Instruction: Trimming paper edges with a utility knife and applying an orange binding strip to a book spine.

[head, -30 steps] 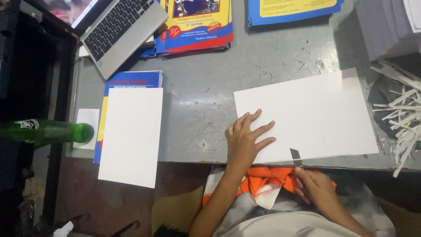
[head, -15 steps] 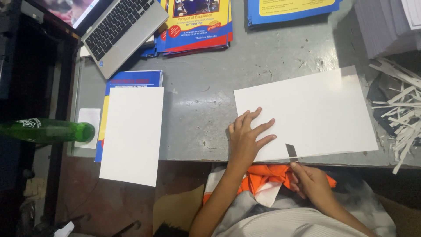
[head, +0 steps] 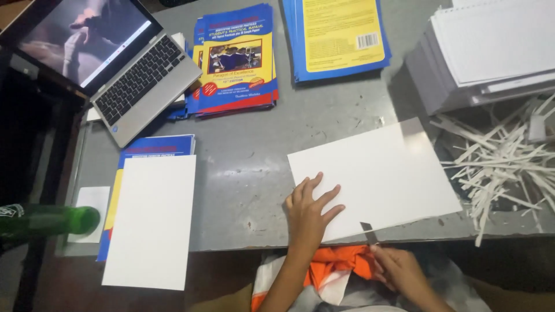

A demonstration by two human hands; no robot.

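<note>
**A:** ok so where are your hands at right now?

**B:** Your left hand (head: 309, 215) is flat on the near-left corner of the white sheet (head: 376, 176), fingers spread out, pressing it down onto the grey table (head: 254, 173). Your right hand (head: 402, 271) is just off the table edge at about 5 o'clock from the left one, fingers closed around a small cutter blade (head: 367, 230). The blade tip sits right at the sheet's near edge, touching it as far as I can tell.

**A:** and the sheet itself?

**B:** It lies a bit skewed, right of the table's middle, near edge running along the table edge. At 3 o'clock from it there's a heap of thin white paper strips (head: 497, 167), and at 1 o'clock a thick stack of white paper (head: 480, 52).

**A:** what else is around you?

**B:** At 9 o'clock from your left hand, another white sheet (head: 151, 222) lies on top of a blue booklet (head: 156, 144) and hangs over the table edge. Further left is a green bottle (head: 49, 221) on its side. Up at 11 o'clock there's an open laptop (head: 139, 78), at 12 o'clock a pile of blue and yellow booklets (head: 237, 60), and another yellow-covered pile (head: 338, 34) just right of that. Orange cloth (head: 341, 263) shows below the table between your arms.
</note>
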